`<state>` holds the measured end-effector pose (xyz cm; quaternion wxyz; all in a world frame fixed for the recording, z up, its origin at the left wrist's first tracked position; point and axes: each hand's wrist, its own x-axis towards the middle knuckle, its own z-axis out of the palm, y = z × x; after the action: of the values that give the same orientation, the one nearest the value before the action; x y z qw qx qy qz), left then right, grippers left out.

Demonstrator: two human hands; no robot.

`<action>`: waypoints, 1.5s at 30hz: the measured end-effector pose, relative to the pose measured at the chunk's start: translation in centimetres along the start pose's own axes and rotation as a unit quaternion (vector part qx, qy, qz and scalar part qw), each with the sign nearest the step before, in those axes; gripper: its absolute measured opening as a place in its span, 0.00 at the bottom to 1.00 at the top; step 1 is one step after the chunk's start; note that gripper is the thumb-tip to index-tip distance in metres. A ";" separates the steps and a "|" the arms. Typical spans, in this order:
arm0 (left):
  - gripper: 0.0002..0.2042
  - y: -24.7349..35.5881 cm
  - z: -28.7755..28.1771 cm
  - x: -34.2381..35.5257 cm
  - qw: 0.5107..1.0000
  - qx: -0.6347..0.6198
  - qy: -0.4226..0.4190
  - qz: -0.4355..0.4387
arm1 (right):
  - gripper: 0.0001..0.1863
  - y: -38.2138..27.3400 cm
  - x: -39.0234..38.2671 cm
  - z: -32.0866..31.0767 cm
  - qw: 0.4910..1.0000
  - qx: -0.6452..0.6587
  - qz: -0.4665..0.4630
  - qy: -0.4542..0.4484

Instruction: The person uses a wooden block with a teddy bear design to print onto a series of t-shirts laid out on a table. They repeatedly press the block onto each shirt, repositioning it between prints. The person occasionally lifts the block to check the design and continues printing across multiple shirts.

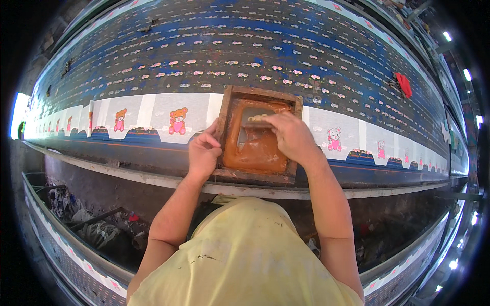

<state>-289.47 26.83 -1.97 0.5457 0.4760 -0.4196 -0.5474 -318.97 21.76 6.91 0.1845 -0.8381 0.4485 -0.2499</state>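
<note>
A wooden screen-printing frame [263, 93] sits across the white cloth strip in front of me. Brown-orange ink [258, 159] coats its mesh, thickest at the near side, around a paler window. My left hand [204, 151] is closed at the frame's left side, fingers curled against the wood. Inside the frame, my right hand [294, 137] grips a small squeegee [258, 118], whose pale upper edge shows beyond the fingertips; the hand hides the rest. Left of the frame, printed bears [177, 121] are brown with pink; to its right, the bears [334, 138] are white with pink.
A long dark table [204, 56] carries rows of small printed marks and blue stains. A red cloth [403, 85] lies at its far right. The table's pale near rail [127, 175] runs before my body. Crumpled sheeting [99, 229] lies below on the left.
</note>
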 end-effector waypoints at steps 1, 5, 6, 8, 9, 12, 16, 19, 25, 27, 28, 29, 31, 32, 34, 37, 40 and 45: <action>0.14 0.0 0.0 0.0 1.000 0.009 -0.002 0.001 | 0.23 0.5 0.9 0.3 1.000 -0.007 0.007 0.012; 0.14 -0.6 -0.3 0.0 0.997 0.065 -0.010 0.029 | 0.28 1.9 2.8 0.8 0.999 -0.028 0.009 0.038; 0.13 -0.8 -0.3 -0.1 0.997 0.070 -0.005 0.032 | 0.29 2.0 2.8 0.8 0.999 -0.031 0.012 0.037; 0.13 -1.2 -0.4 -0.1 0.995 0.092 -0.002 0.047 | 0.31 1.4 2.1 1.1 0.998 -0.065 0.015 0.003; 0.13 -1.4 -0.5 -0.1 0.992 0.108 -0.004 0.058 | 0.32 1.0 1.5 1.2 0.996 -0.083 0.017 -0.013; 0.13 -2.0 -0.5 -0.1 0.989 0.118 -0.005 0.092 | 0.33 -1.2 -0.7 1.9 0.995 -0.097 0.002 -0.015; 0.13 -2.4 -0.6 0.0 0.982 0.131 -0.010 0.138 | 0.33 -4.2 -3.3 2.2 0.994 -0.102 0.007 -0.026; 0.13 -2.3 -0.7 0.0 0.983 0.129 -0.018 0.127 | 0.34 -6.5 -5.2 2.5 0.994 -0.101 0.026 -0.042; 0.12 -1.8 -0.7 -0.1 0.983 0.135 -0.026 0.125 | 0.34 -9.0 -7.3 2.7 0.994 -0.084 0.052 -0.050; 0.13 -1.8 -1.0 0.0 0.981 0.149 -0.033 0.119 | 0.30 -8.9 -7.6 2.8 0.996 -0.062 0.053 -0.029; 0.13 -1.8 -1.1 0.1 0.980 0.158 -0.034 0.117 | 0.28 -8.7 -7.7 2.8 0.997 -0.052 0.053 -0.019; 0.12 -1.9 -1.0 0.1 0.982 0.146 -0.033 0.118 | 0.26 -8.4 -7.7 3.0 0.998 -0.028 0.049 0.009; 0.12 -1.8 -0.9 0.1 0.985 0.121 -0.028 0.118 | 0.22 -7.8 -8.0 3.4 0.997 0.021 0.043 0.066; 0.11 -1.7 -0.6 0.0 0.983 0.119 -0.025 0.136 | 0.21 -7.6 -8.3 3.5 0.996 0.030 0.046 0.077; 0.11 -1.2 -0.2 -0.1 0.979 0.113 -0.023 0.171 | 0.20 -7.0 -9.1 3.5 0.991 0.051 0.046 0.113; 0.10 -0.1 1.0 -0.8 0.967 0.151 -0.034 0.200 | 0.21 -6.0 -10.7 2.8 0.987 0.068 0.048 0.139; 0.11 -0.5 4.4 -1.0 0.970 0.114 -0.043 0.211 | 0.21 -4.3 -12.7 1.4 0.982 0.073 0.050 0.169; 0.11 -3.4 12.5 -1.9 0.972 0.083 -0.046 0.213 | 0.20 -0.1 -17.5 -2.8 0.978 0.059 0.066 0.188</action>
<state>-302.44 28.15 -2.77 0.5882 0.3936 -0.5800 -0.4034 -328.85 36.33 4.79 0.1623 -0.7323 0.5137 -0.4165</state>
